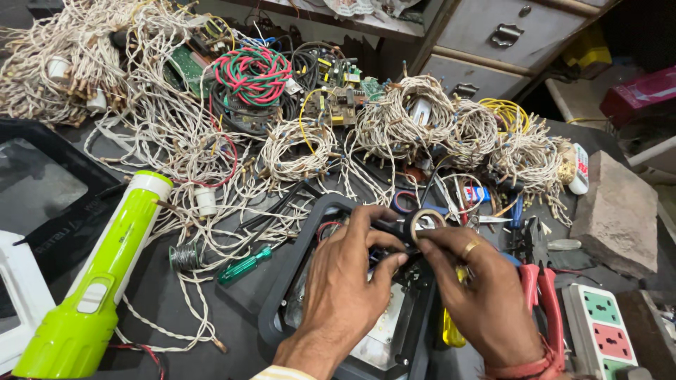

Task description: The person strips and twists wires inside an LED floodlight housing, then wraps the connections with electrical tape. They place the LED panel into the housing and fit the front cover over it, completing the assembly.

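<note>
The roll of black tape (423, 224) is pinched in the right hand (486, 295), over the opened lamp housing (282, 295); left hand (345, 281) fingers curl beside it, apparently pulling tape. Wrapping looks unfinished.

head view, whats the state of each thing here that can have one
dark grey floodlight housing: lying flat, opened, insides showing
black roll of tape: held up in right hand fingertips
left hand: fingers on the housing beside the tape
lime green and white torch: lying on its side
red-handled pliers: lying on the table
grey metal drawers: shut
</note>
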